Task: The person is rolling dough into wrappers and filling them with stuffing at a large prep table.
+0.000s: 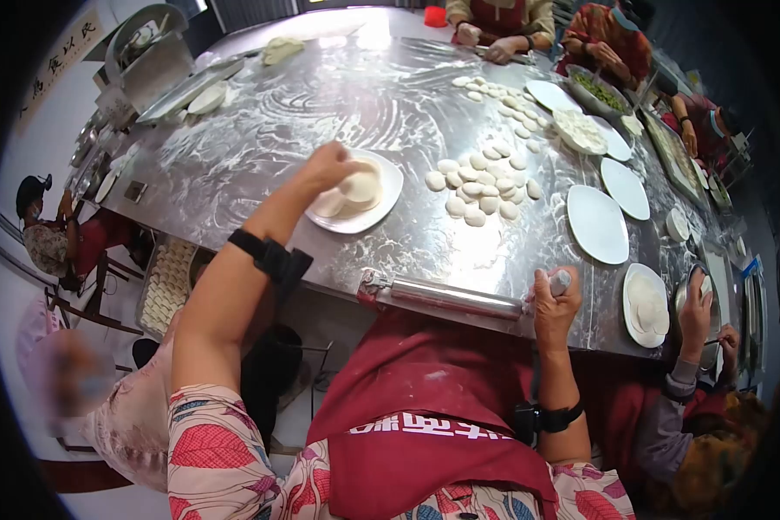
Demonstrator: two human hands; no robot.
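Observation:
At the plate of wrappers, my left hand (329, 166) has its fingers closed at the edge of a thin round dough wrapper (361, 187); the fingertips are partly hidden. Beneath it, more flat wrappers lie on a white plate (392, 198). My right hand (553, 299) grips one handle of a metal rolling pin (455, 297), which lies along the near table edge. Beyond the pin, several small flattened dough pieces (487, 185) are gathered on the floured steel table (260, 165).
White plates (598, 224) stand to the right, near another plate with wrappers (646, 303). A co-worker's hands (695, 316) are beside a metal bowl at far right. Other people work across the table by a bowl of green filling (600, 91). A dumpling tray (166, 286) sits lower left.

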